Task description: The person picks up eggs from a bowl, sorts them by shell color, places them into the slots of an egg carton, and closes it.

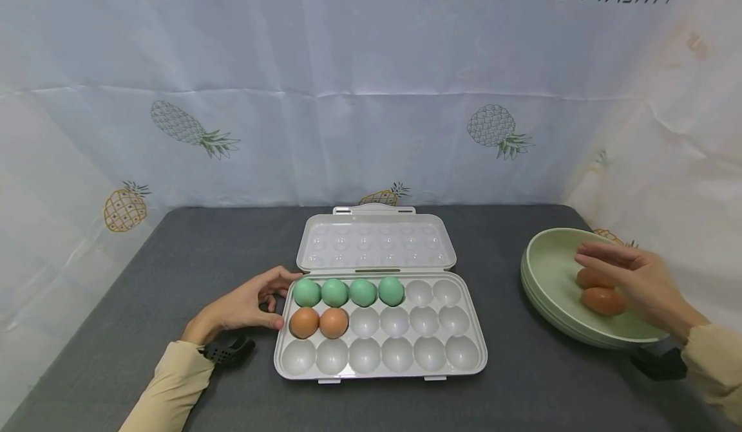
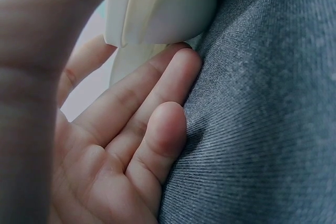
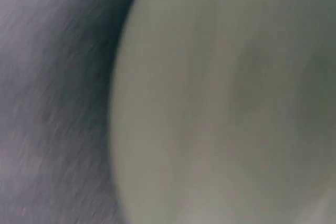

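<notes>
A white egg tray (image 1: 379,322) with its lid (image 1: 377,242) folded back lies on the dark cloth. Several green eggs (image 1: 363,292) fill part of its back row, and two brown eggs (image 1: 333,323) sit in the middle row. My left hand (image 1: 252,300) touches the tray's left side with thumb and index finger spread; in the left wrist view the other fingers (image 2: 168,129) rest loosely beneath the rim. Over a pale green plate (image 1: 551,277) hovers my right hand (image 1: 637,277), its fingers extended above two brown eggs (image 1: 604,301). The right wrist view is blurred.
The pale green plate is stacked on another at the table's right edge. A dark grey cloth (image 1: 243,245) covers the table. Behind it hangs a white curtain (image 1: 359,142) printed with pineapples.
</notes>
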Available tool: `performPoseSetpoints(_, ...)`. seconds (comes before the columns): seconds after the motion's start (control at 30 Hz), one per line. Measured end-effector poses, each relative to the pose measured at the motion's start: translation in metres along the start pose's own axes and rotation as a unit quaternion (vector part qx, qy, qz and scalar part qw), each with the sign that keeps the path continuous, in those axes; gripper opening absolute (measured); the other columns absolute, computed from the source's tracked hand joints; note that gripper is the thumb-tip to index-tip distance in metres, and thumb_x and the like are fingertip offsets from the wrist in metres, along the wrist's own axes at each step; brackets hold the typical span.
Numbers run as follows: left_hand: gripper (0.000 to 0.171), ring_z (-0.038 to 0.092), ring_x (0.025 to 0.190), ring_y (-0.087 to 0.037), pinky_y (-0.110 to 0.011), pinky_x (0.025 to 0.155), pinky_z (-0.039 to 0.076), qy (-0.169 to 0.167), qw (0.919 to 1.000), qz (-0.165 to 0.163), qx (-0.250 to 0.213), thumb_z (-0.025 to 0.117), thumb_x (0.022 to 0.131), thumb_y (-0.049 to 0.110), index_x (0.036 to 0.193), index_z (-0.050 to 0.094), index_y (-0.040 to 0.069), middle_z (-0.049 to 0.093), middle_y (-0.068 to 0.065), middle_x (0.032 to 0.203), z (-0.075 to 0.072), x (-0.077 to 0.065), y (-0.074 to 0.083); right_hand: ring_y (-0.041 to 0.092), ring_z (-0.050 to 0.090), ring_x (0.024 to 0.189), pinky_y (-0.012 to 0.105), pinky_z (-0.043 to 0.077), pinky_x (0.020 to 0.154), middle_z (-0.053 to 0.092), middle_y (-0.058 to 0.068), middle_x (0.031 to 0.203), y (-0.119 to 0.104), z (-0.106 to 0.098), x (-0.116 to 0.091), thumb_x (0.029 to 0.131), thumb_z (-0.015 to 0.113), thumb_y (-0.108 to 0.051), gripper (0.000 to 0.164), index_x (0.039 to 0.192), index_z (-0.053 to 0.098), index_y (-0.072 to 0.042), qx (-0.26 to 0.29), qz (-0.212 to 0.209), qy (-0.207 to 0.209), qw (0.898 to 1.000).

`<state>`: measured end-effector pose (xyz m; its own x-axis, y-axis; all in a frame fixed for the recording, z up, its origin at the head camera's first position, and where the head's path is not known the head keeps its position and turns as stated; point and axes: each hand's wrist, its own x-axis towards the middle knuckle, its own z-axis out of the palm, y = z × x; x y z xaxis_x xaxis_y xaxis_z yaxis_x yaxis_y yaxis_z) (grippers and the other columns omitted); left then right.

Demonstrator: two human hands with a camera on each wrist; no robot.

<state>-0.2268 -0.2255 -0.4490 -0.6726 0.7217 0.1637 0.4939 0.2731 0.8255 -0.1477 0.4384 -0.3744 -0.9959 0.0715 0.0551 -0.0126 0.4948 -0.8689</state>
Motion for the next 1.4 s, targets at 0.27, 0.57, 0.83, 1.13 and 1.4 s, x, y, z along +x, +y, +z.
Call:
performPoseSetpoints(0.27, 0.068, 0.062, 0.106, -0.001, -0.026, 0.069, 0.05, 0.004, 1.0, -0.001, -0.004, 0.087, 0.084, 0.03, 0.137, 0.052, 0.008, 0.06, -0.018, 0.141, 0.001, -0.003, 0.0, -0.021, 0.057, 0.089, 0.028, 0.058, 0.07, 0.056, -0.047, 0.102, 0.015, -0.021, 0.0, 0.101, 0.066, -0.035, 0.031, 0.131, 0.071, -0.03, -0.108, 0.06, -0.038, 0.992)
performPoseSetpoints(0.57, 0.068, 0.062, 0.104, -0.003, -0.026, 0.068, 0.051, 0.001, 0.9999, 0.012, -0.012, 0.085, 0.085, 0.032, 0.137, 0.051, 0.006, 0.063, -0.007, 0.139, 0.003, -0.004, -0.002, -0.029, 0.042, 0.094, 0.02, 0.05, 0.076, 0.056, -0.045, 0.105, 0.018, -0.026, 0.005, 0.098, 0.069, -0.04, 0.042, 0.132, 0.07, -0.015, -0.178, 0.076, -0.106, 0.975)
performPoseSetpoints(0.83, 0.072, 0.063, 0.103, -0.003, -0.026, 0.068, 0.05, 0.001, 0.9998, -0.002, -0.018, 0.087, 0.083, 0.032, 0.14, 0.051, 0.008, 0.065, 0.01, 0.132, 0.003, -0.003, 0.0, -0.019, 0.056, 0.098, 0.021, 0.052, 0.081, 0.07, -0.027, 0.116, 0.022, -0.025, 0.007, 0.102, 0.064, -0.03, 0.042, 0.135, 0.066, -0.006, -0.159, 0.087, -0.214, 0.96)
performPoseSetpoints(1.13, 0.071, 0.062, 0.105, -0.001, -0.026, 0.069, 0.05, 0.001, 1.0, -0.002, -0.009, 0.087, 0.083, 0.032, 0.139, 0.051, 0.007, 0.064, -0.012, 0.136, 0.003, -0.001, 0.0, -0.014, 0.06, 0.106, 0.015, 0.051, 0.081, 0.073, -0.023, 0.118, 0.033, -0.022, 0.011, 0.098, 0.063, -0.001, 0.033, 0.13, 0.07, -0.007, -0.054, -0.01, -0.336, 0.94)
performPoseSetpoints(1.4, 0.072, 0.062, 0.105, -0.001, -0.025, 0.069, 0.05, 0.0, 1.0, -0.001, -0.004, 0.086, 0.084, 0.033, 0.14, 0.05, 0.005, 0.064, -0.018, 0.135, 0.002, -0.002, 0.001, -0.005, 0.066, 0.097, 0.022, 0.057, 0.074, 0.072, -0.024, 0.118, 0.033, -0.016, 0.01, 0.099, 0.059, 0.002, 0.039, 0.127, 0.073, -0.021, -0.002, -0.009, -0.373, 0.928)
